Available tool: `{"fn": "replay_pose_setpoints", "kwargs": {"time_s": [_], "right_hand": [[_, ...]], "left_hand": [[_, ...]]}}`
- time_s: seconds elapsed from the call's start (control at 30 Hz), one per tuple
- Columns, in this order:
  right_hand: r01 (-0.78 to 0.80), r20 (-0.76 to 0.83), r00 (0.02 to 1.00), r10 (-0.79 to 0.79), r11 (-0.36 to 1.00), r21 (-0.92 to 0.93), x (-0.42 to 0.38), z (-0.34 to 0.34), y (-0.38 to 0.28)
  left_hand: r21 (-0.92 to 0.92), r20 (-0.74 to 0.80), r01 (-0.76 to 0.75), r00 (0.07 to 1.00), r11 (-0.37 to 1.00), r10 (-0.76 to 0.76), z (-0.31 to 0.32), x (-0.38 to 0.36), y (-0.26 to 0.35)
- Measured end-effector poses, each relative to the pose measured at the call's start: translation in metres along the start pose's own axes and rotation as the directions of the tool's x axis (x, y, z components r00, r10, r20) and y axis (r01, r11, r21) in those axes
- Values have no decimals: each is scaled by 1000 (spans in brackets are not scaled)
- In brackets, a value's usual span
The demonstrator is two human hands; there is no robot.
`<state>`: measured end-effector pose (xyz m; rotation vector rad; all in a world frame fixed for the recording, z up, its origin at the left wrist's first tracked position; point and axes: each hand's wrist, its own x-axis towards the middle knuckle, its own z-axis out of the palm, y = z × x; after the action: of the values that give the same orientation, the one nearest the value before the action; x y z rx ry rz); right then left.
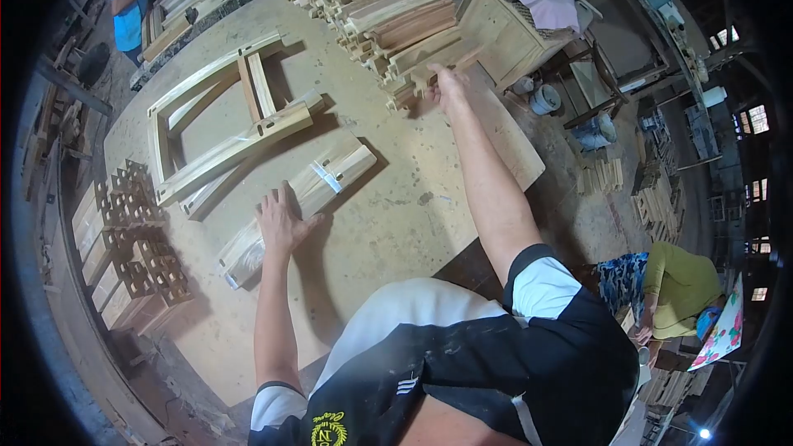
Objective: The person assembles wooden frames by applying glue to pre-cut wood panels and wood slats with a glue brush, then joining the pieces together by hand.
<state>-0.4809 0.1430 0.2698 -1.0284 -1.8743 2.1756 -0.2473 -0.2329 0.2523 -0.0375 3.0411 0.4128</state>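
My left hand [282,221] rests with fingers spread on a bundle of pale wooden pieces [310,191], which has a whitish band around its upper end. At the near end of the long stack of wooden rails [396,12], my right hand [447,89] has its fingers curled round the end of a wooden rail [464,61]. Left of the stack lies an assembled wooden frame [235,151] with crosspieces, casting a shadow on the worktable [388,190].
Slotted wooden blocks [136,252] stand at the table's left edge. A cabinet [508,37] with cloth on top is beyond the right edge. One person [128,0] works at the upper left, another [681,289] bends at the lower right.
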Motion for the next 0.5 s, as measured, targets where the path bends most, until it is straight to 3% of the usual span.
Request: {"fn": "replay_pose_setpoints", "kwargs": {"time_s": [0.03,0.1,0.27,0.33,0.4,0.47,0.5], "right_hand": [[-23,-4,1000,23,999,28,-3,-13,13],[-133,158,980,121,989,71,-8,-57,59],[-2,241,971,13,999,-47,-73,-164,122],[27,353,934,-50,997,69,-101,-200,116],[58,498,856,-139,983,176,-129,-222,96],[60,646,727,-233,958,279,-152,-237,87],[243,674,667,-319,947,208,-141,-250,101]], "left_hand": [[-3,-4,-6,1000,1000,6,1,-10,6],[-8,-13,-17,1000,1000,17,6,-34,18],[1,32,-16,999,1000,16,20,-82,51],[34,24,-21,1000,999,20,27,-97,62],[84,-50,-27,998,996,31,38,-106,74],[-16,-174,-99,980,995,95,25,-111,102],[-61,-238,-138,964,988,120,17,-112,120]]}}
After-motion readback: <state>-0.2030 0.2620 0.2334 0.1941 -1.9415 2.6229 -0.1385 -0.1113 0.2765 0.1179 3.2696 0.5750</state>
